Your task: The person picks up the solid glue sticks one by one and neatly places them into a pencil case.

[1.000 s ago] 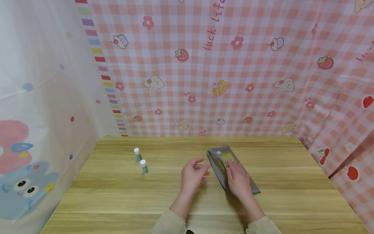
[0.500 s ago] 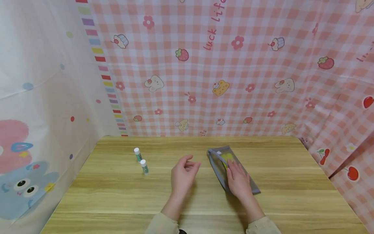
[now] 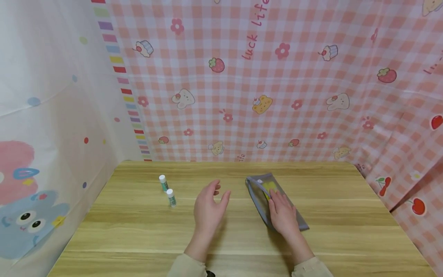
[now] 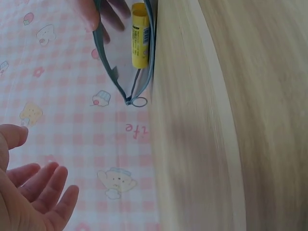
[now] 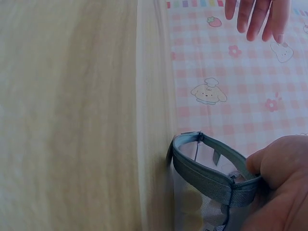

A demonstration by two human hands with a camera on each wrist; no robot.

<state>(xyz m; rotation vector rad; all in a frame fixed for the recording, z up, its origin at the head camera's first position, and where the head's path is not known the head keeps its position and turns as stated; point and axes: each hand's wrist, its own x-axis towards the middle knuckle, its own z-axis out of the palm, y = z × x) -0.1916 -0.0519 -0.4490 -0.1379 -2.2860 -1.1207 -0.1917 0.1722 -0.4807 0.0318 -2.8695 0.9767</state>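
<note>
A grey mesh zip pouch (image 3: 259, 198) lies slanted on the table, its zipped mouth standing apart towards the left. My right hand (image 3: 283, 213) is over the pouch and grips its edge, the thumb at the zip band (image 5: 207, 180) in the right wrist view. Inside the pouch is a yellow glue stick (image 4: 140, 41), seen through the opening in the left wrist view. My left hand (image 3: 207, 209) hovers left of the pouch with nothing in it, fingers loosely bent and thumb spread. Two green glue sticks with white caps, a rear one (image 3: 164, 183) and a front one (image 3: 171, 198), stand farther left.
The wooden table (image 3: 138, 231) ends at the back against a pink checked cloth (image 3: 235, 84). A white printed cloth (image 3: 59, 115) hangs at the left side. A small ring (image 4: 139, 102) hangs at the pouch's zip end.
My left hand has moved left, away from the pouch and towards the green glue sticks, and its thumb and fingers have spread. The right hand and pouch have stayed in place.
</note>
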